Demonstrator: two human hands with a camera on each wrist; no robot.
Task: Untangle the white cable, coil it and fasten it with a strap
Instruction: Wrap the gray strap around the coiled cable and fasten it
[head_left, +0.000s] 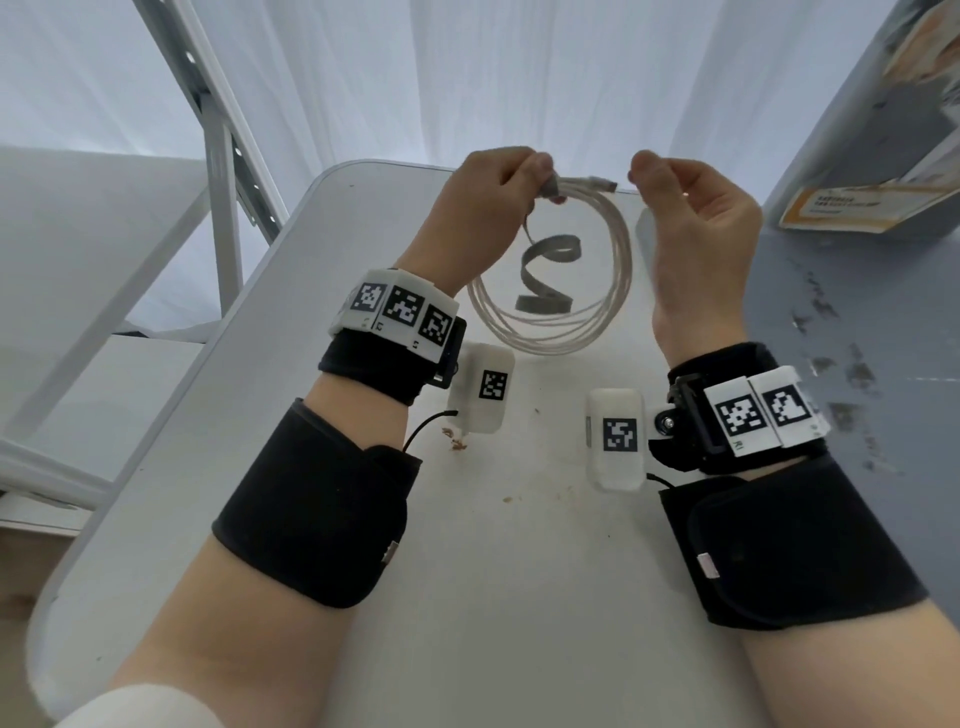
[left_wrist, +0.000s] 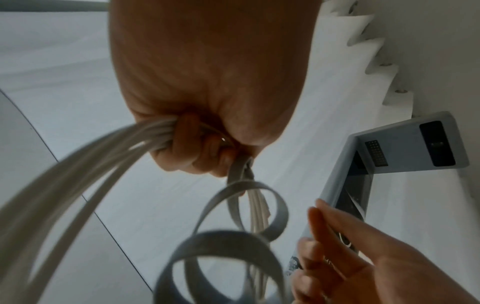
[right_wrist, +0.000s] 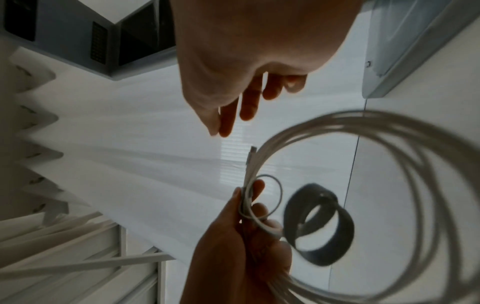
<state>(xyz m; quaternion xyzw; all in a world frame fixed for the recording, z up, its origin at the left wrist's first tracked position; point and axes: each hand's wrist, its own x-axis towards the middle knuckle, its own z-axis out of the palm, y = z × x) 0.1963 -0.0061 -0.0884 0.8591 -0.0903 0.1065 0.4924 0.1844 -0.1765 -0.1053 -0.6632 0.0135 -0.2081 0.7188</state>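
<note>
My left hand (head_left: 540, 179) is raised over the far end of the table and grips the top of the coiled white cable (head_left: 545, 340). The coil hangs down in several loops. Its connector (head_left: 602, 183) sticks out to the right of my left fingers. A grey strap (head_left: 550, 249) dangles in curls from the same grip, inside the coil. My right hand (head_left: 647, 174) hovers just right of the connector with loosely curled fingers, holding nothing. In the left wrist view my fist (left_wrist: 202, 92) clamps the cable (left_wrist: 78, 164) and strap (left_wrist: 228, 242). In the right wrist view the fingers (right_wrist: 231, 115) hang clear of the connector (right_wrist: 252, 152).
The white table (head_left: 519, 571) carries a few brown crumbs near its middle. A grey box-like unit (head_left: 857, 208) with an orange label stands at the right edge. A metal rack frame (head_left: 223, 156) rises at the left, and white curtains hang behind.
</note>
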